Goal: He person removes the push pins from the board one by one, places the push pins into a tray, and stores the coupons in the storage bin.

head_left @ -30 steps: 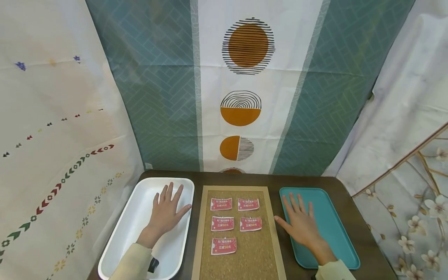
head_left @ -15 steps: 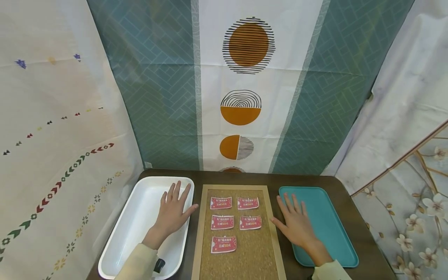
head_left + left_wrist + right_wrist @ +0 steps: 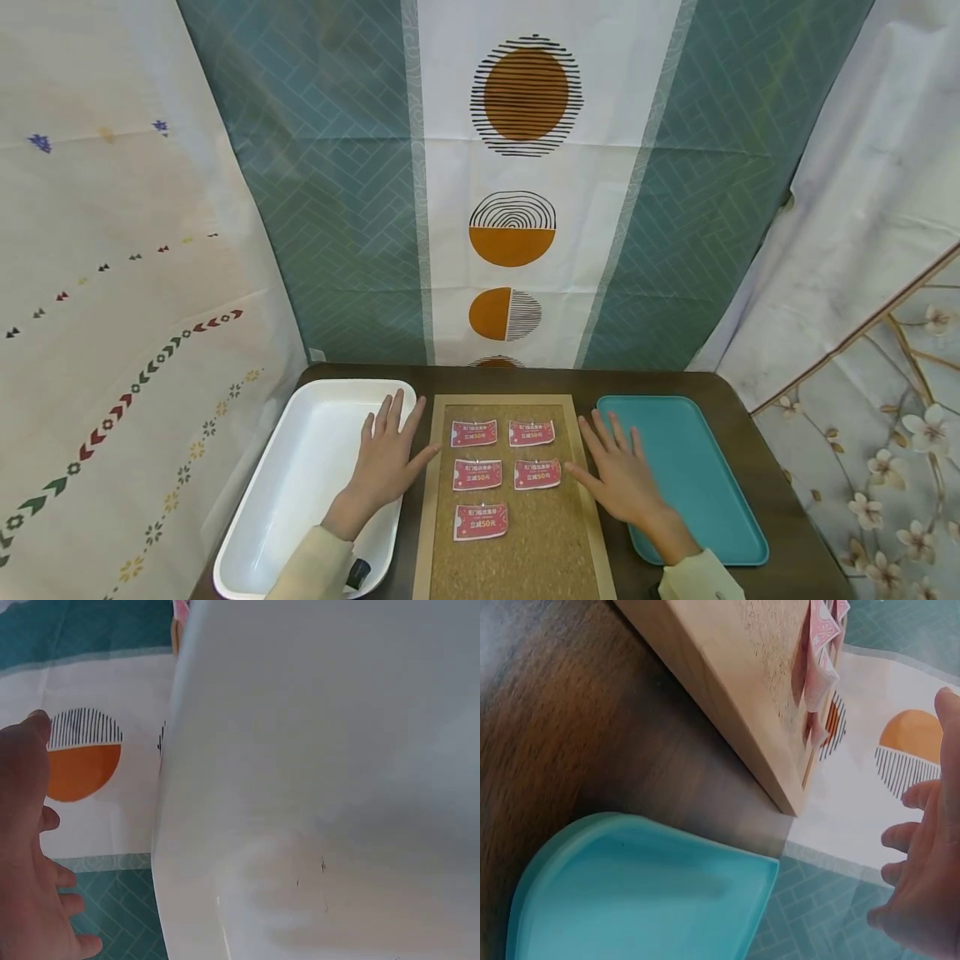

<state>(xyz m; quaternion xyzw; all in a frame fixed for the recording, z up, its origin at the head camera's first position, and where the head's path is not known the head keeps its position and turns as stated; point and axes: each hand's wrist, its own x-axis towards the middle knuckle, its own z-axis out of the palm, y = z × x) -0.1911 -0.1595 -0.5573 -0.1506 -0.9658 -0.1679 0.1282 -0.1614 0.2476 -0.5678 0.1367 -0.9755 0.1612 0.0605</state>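
My left hand [image 3: 386, 462] hovers with spread, straight fingers above the right rim of the white tray [image 3: 300, 467], its thumb reaching towards the cork board [image 3: 547, 533]. On the other side, my right hand [image 3: 618, 475] is spread too, over the board's right frame edge and the left edge of the teal tray [image 3: 697, 475]. Neither hand holds anything. Several pink coupons, such as the lowest coupon [image 3: 480, 522], are pinned to the board in two columns. In the right wrist view, pink coupons [image 3: 821, 671] curl away from the cork.
Under everything is a dark brown table [image 3: 517, 382]. A patterned cloth [image 3: 360, 208] hangs behind it, with pale curtains at both sides. A small black object [image 3: 358, 573] shows at the left cuff.
Both hands have drifted inward: the left one rightward from over the white tray, the right one leftward from over the teal tray. The coupons have not moved.
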